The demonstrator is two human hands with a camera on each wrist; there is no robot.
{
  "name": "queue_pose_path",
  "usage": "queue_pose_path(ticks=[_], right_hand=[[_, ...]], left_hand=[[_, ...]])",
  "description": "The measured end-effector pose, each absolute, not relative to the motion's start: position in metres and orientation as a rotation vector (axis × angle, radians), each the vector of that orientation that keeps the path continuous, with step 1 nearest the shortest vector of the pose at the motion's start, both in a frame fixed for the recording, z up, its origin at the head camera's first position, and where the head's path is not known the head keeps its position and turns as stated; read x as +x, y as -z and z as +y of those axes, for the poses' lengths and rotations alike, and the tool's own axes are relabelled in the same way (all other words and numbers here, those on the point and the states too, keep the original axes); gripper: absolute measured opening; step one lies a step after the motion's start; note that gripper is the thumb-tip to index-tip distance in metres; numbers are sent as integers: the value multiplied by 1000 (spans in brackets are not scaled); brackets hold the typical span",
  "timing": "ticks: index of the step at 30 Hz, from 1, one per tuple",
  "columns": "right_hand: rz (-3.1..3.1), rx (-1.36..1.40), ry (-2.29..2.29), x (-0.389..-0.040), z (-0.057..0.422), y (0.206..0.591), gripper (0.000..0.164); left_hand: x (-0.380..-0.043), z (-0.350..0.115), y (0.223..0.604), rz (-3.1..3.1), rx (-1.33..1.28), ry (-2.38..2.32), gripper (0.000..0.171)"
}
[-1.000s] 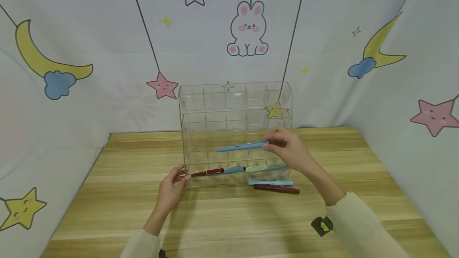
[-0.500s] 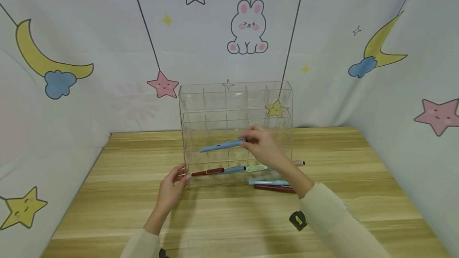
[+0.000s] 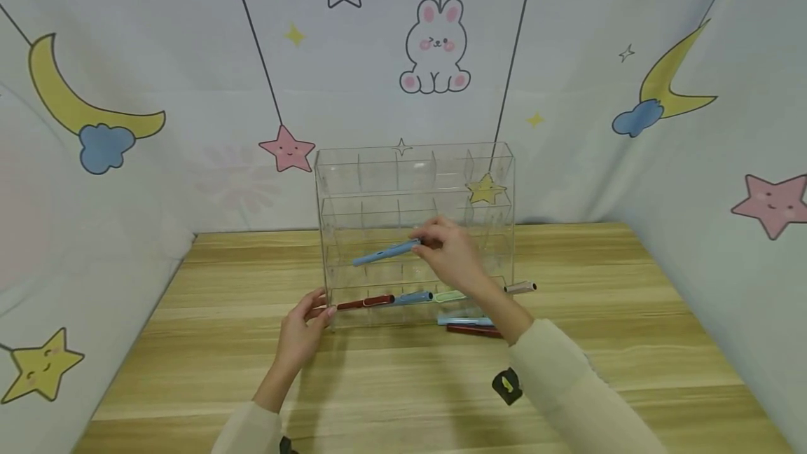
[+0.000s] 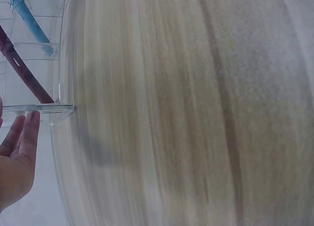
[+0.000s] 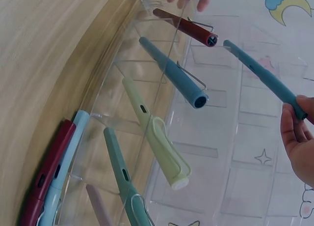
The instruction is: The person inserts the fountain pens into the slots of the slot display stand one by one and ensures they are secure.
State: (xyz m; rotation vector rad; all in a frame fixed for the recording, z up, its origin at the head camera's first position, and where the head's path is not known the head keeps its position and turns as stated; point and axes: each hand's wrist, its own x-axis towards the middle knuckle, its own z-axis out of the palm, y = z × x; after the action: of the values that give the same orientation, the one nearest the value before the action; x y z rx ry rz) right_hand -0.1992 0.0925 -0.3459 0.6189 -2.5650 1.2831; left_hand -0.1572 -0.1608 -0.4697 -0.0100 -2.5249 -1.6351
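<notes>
The rack [image 3: 416, 203] and tabletop [image 3: 391, 384] are being viewed from the head, forward and down; the red pen [image 5: 186, 28] is being shared, closer, by both wrist views.

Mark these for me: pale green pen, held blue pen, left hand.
Pale green pen [image 5: 153, 131]: right wrist view, about halfway along its length.
Held blue pen [image 5: 269, 81]: right wrist view, middle of its visible length.
Left hand [image 3: 300, 333]: head view, middle of the hand.

No readable text, brands or numbers; cross mark [image 5: 212, 40] on red pen cap [image 5: 197, 31].
</notes>
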Motion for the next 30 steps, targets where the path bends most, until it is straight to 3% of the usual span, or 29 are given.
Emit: queue_pose_path(ticks=[20,30], right_hand=[[-2597,609,-1459,-204,56,364,16],[-2606,538,-1540,-206,59,368,24]], left_hand=[[-157,-160,470,-2516,-7,1632,41],[-158,-158,470,-2504,-5,1628,40]])
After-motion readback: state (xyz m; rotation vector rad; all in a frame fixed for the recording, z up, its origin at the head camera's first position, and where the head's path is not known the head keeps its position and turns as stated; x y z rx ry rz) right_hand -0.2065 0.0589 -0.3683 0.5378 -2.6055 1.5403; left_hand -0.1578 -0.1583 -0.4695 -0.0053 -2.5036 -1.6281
